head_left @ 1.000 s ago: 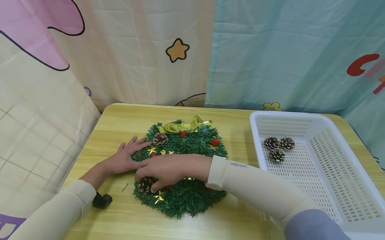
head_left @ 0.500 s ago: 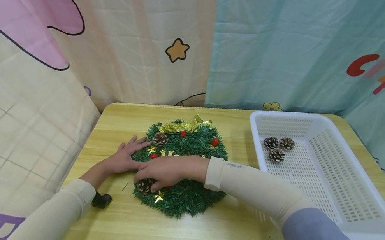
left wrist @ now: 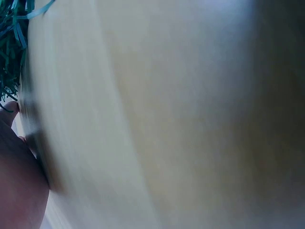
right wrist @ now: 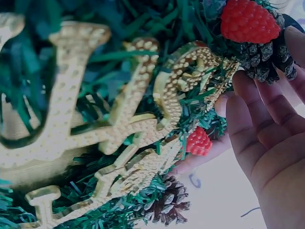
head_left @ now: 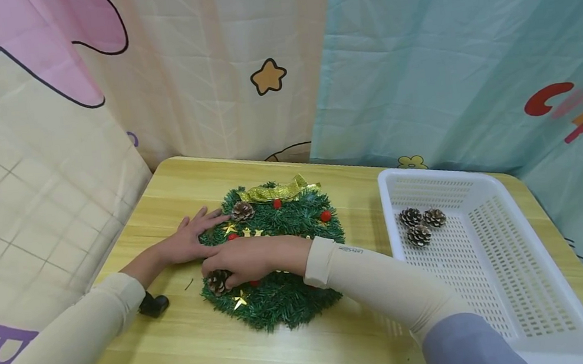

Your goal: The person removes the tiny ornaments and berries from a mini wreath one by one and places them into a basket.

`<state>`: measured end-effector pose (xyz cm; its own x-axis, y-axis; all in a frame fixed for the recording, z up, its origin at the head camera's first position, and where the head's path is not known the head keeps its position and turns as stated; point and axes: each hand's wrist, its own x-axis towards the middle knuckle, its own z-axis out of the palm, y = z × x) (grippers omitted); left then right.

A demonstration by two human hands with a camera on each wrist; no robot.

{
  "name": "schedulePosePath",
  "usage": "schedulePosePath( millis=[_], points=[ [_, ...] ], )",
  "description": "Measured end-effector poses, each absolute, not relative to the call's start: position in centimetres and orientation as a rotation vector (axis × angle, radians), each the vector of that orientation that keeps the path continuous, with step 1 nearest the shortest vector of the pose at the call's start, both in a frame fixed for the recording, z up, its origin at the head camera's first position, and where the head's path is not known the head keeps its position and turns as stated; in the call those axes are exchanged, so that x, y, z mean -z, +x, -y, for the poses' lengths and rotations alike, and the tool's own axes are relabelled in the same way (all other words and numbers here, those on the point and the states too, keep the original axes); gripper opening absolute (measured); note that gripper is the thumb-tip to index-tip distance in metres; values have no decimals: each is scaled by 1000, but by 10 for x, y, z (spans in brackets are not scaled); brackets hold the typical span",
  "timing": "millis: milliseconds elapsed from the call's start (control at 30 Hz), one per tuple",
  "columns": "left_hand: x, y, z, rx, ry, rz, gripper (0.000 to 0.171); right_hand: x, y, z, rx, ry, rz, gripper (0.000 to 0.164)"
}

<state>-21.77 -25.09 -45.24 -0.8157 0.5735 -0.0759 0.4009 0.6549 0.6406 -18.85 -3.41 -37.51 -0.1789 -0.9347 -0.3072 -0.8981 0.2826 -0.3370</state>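
Note:
A green Christmas wreath lies on the table, bearing gold stars, red berries and a gold ribbon. My left hand rests on its left edge, fingers spread and mostly straight. At the wreath's lower left, my right hand grips a pinecone between thumb and fingers. The right wrist view shows this pinecone beside a red berry, with gold letters across the wreath's middle. Another pinecone sits at the wreath's upper left. The left wrist view is mostly blurred tabletop.
To the right stands a white plastic basket with three pinecones inside. A small black object lies by my left forearm. Curtains hang behind the wooden table.
My right hand, still gripping the pinecone, has shifted slightly left on the wreath. The left hand stays in place.

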Motion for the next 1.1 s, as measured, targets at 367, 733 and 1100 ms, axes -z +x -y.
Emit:
schedulePosePath(
  millis=[367, 733, 1100],
  points=[
    [450, -217, 251, -908, 786, -2597, 76, 369, -187, 34, 124, -1678, -2106, 32],
    [451, -217, 251, -923, 780, -2592, 73, 359, -188, 30, 147, -1674, -2134, 39],
    [451, -218, 252, -933, 790, -2593, 79, 348, -197, 23, 176, -1692, -2199, 43]
  ],
)
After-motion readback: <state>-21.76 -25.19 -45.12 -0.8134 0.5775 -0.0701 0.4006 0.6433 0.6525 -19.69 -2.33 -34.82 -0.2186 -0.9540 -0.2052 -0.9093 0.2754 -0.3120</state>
